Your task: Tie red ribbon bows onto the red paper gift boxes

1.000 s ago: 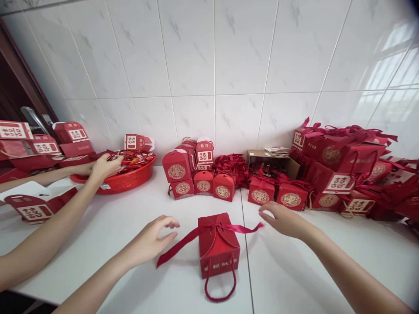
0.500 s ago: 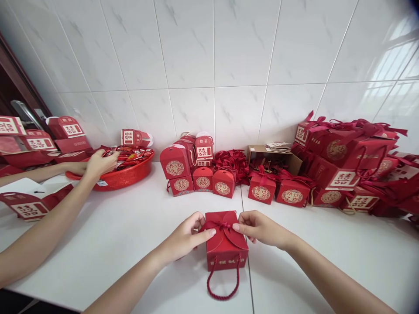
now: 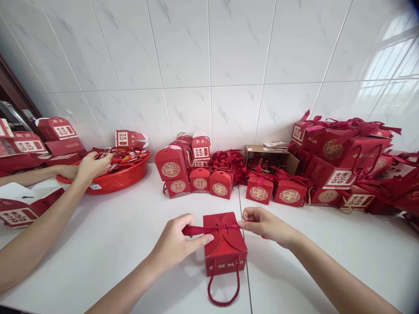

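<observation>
A red gift box (image 3: 225,248) with a rope handle stands on the table in front of me, its curved top flaps folded shut. Across the top runs a dark red ribbon (image 3: 209,229), crossed at the middle through the slots. My left hand (image 3: 178,237) pinches one end of the ribbon at the box's left, its thumb stretched over the lid. At the right edge, my right hand (image 3: 262,224) grips the other end between thumb and fingers. The ribbon is taut between both hands.
A co-worker's hand (image 3: 93,165) reaches into a red basket (image 3: 131,176) of wrapped packets at left. Boxes (image 3: 172,163) and a ribbon pile (image 3: 227,163) line the tiled wall. A cardboard box (image 3: 293,163) and stacked ribboned boxes (image 3: 337,150) stand at right.
My hands have drawn apart sideways, pulling the ribbon straight across the lid. The view has shifted slightly. The co-worker's hand stays over the basket.
</observation>
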